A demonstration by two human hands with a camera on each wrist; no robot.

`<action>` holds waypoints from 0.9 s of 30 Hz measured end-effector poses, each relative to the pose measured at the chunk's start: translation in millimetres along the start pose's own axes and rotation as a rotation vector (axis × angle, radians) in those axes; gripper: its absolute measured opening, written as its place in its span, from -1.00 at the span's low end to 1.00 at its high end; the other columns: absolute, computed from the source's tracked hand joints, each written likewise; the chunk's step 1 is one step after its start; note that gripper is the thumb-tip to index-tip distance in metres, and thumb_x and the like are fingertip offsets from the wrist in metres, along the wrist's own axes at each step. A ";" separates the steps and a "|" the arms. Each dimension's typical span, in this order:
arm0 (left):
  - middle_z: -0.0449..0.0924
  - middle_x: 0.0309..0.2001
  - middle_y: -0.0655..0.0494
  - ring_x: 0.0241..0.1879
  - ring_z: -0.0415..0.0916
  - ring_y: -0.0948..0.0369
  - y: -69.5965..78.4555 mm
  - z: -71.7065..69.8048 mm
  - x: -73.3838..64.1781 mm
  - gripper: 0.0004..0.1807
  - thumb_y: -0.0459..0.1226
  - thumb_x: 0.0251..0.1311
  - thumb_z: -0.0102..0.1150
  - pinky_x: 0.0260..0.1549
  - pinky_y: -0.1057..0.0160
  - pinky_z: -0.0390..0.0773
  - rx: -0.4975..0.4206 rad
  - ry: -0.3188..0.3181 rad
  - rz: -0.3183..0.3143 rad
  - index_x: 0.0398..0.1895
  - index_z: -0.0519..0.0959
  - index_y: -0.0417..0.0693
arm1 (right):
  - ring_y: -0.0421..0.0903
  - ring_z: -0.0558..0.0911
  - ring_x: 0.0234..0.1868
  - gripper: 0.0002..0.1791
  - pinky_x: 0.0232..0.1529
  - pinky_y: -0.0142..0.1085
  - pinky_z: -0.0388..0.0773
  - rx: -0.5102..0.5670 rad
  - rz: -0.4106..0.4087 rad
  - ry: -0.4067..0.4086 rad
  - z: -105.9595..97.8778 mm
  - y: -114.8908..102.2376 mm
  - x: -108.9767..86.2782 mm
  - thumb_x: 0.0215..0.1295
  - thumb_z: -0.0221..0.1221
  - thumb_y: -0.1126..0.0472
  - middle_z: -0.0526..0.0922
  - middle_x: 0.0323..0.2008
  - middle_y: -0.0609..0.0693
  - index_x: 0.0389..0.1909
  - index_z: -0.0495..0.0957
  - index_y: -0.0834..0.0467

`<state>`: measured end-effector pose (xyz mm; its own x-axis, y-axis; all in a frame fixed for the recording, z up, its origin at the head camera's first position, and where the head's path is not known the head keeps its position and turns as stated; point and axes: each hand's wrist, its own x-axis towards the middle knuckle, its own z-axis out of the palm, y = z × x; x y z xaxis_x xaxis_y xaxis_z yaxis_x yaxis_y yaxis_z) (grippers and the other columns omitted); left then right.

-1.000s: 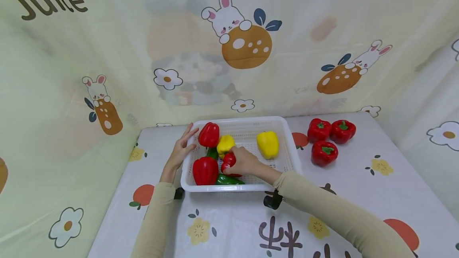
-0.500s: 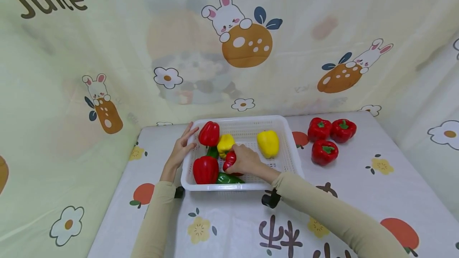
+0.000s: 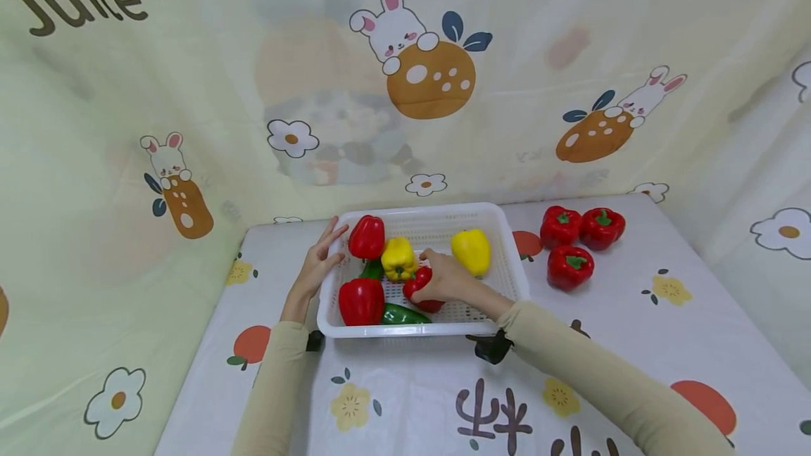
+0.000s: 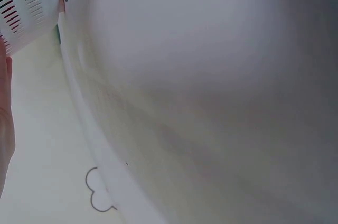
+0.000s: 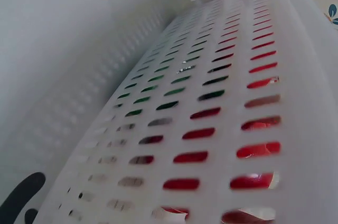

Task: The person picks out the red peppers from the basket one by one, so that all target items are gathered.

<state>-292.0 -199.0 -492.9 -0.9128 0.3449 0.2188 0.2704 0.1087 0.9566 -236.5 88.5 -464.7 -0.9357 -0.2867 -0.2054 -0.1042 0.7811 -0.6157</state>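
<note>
A white slotted plastic basket point(image 3: 418, 331) stands on the table. My left hand point(image 3: 315, 266) rests against its left side, fingers extended along the rim. Inside the basket, my right hand point(image 3: 451, 280) grips a red bell pepper point(image 3: 415, 287), partly covered by the fingers. Just behind it sits a yellow bell pepper point(image 3: 398, 259); another yellow bell pepper point(image 3: 472, 252) lies farther right. Two red bell peppers point(image 3: 367, 236) stand along the left side, with a green pepper point(image 3: 372, 269) between them. Another green pepper point(image 3: 402, 315) lies by the front wall. The right wrist view shows the basket's wall point(image 5: 200, 102) close up.
Three red bell peppers point(image 3: 570, 267) sit on the table to the basket's right. A printed cloth point(image 3: 355, 407) covers the table, and printed curtains point(image 3: 304, 76) hang behind it and at both sides.
My right hand has shifted slightly right with the red bell pepper, away from the nearby yellow one, which now shows more fully. My left hand stays at the basket's left side.
</note>
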 end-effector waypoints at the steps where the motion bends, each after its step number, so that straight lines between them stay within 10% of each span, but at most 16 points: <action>1: -0.18 0.56 -0.20 0.54 -0.29 -0.09 0.2 -0.1 -0.4 -0.42 -0.57 0.28 -0.05 0.35 -0.23 0.11 0.001 0.001 0.008 0.40 0.23 -0.43 | 0.02 0.57 -0.07 -0.08 -0.05 -0.14 0.63 0.002 -0.002 0.001 -0.9 1.0 -0.4 -0.05 0.48 0.02 0.59 0.04 0.16 0.32 0.31 0.26; 27: -0.12 0.58 0.00 0.53 -0.22 -0.07 -35.2 -5.9 5.0 -0.41 -0.41 0.28 0.00 0.27 0.01 0.33 0.006 0.015 0.087 0.42 0.32 -0.18 | 0.19 0.48 0.12 -0.15 -0.11 -0.03 0.67 0.136 -0.067 0.161 -51.1 25.7 -29.0 -0.06 0.47 0.13 0.46 0.14 0.25 0.26 0.33 0.29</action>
<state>-307.9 -206.6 -524.3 -0.8902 0.3396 0.3036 0.3503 0.0844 0.9328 -229.3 145.3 -435.7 -0.9712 -0.2345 -0.0429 -0.1317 0.6779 -0.7233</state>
